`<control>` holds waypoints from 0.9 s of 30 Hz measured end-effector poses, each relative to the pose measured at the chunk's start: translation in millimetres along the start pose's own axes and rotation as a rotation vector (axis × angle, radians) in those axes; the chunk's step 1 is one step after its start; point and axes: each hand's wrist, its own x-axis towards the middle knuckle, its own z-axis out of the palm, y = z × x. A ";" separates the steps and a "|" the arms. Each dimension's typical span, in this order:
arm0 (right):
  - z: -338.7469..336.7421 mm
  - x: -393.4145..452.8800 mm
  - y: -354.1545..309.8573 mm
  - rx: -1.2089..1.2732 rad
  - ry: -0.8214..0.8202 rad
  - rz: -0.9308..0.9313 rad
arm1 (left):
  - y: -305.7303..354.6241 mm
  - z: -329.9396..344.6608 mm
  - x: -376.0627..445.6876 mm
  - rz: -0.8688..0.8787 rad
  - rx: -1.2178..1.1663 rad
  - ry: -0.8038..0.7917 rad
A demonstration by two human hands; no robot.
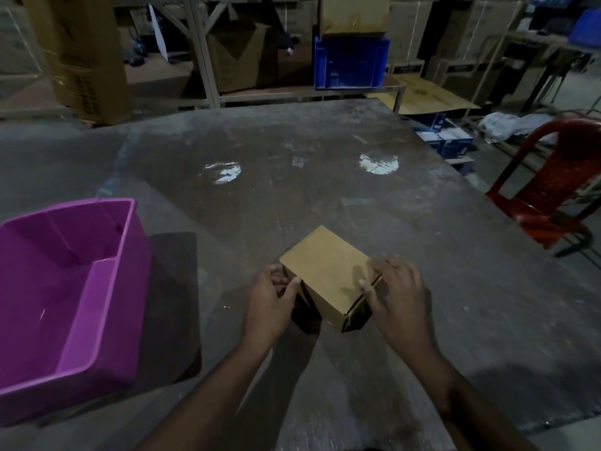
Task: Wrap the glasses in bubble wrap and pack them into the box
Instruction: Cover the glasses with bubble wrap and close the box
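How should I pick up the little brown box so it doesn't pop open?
Probably hold the box by its two short ends, coming from left and right, as the left hand and right hand do now. Its top lies flat, and the near right corner gapes a little, so squeezing the ends should keep it closed.

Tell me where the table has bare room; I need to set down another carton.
Bare tabletop runs right of the cardboard box toward the red chair, and beyond the box. It is crowded near the box, held by left hand and right hand, and at the purple bin.
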 end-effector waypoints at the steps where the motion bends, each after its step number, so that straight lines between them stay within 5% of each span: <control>1: 1.5 5.2 7.9 0.061 -0.065 0.061 | 0.7 3.4 -3.7 -0.033 -0.051 -0.019; 12: 19.2 -9.9 2.2 0.404 -0.367 0.175 | 15.9 4.9 -2.9 0.017 -0.020 -0.057; 21: 2.6 9.7 -1.8 -0.018 -0.356 -0.137 | 13.3 9.5 -21.0 0.100 0.093 0.021; 27: -4.6 21.0 -8.3 -0.054 -0.426 -0.462 | 6.4 5.4 -22.6 0.416 0.465 0.033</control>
